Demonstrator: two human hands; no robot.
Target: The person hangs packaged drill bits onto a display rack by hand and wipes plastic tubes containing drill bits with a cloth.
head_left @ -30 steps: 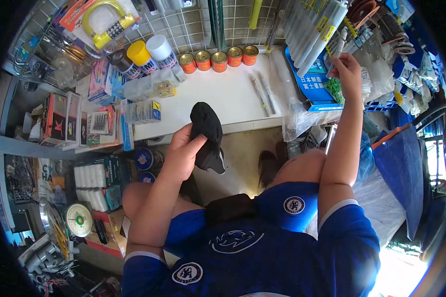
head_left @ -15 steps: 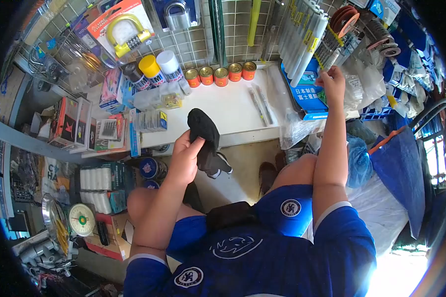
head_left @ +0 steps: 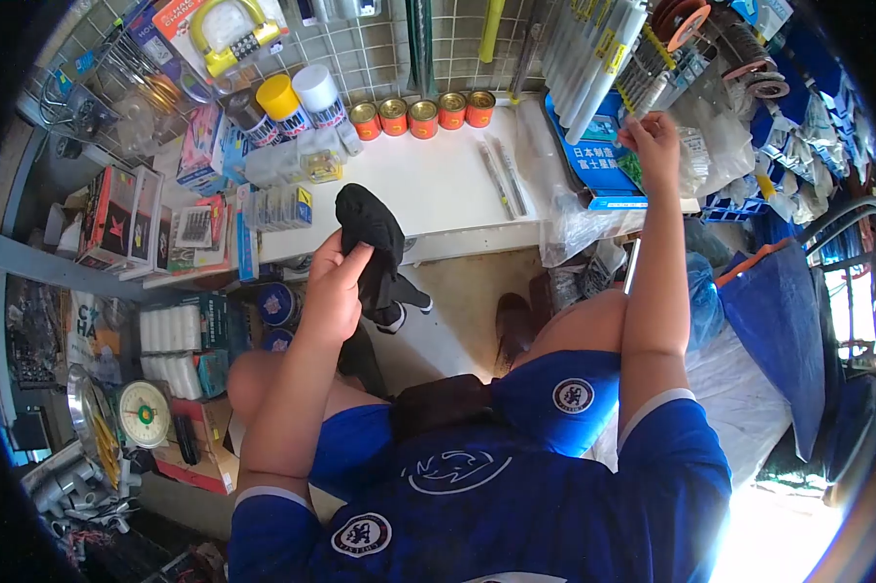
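black cloth is pinched between thumb and fingers of the left hand, by the front edge of the white shelf, left of its middle; bulk droops loose, so a pinch up top is probably enough for something that soft. right hand is at the shelf's right end by the blue box, fingers bunched narrow near hanging tubes, can't tell if they grip anything. 5 orange cans and 3 spray cans line the shelf's back, likely to leave its front reachable.
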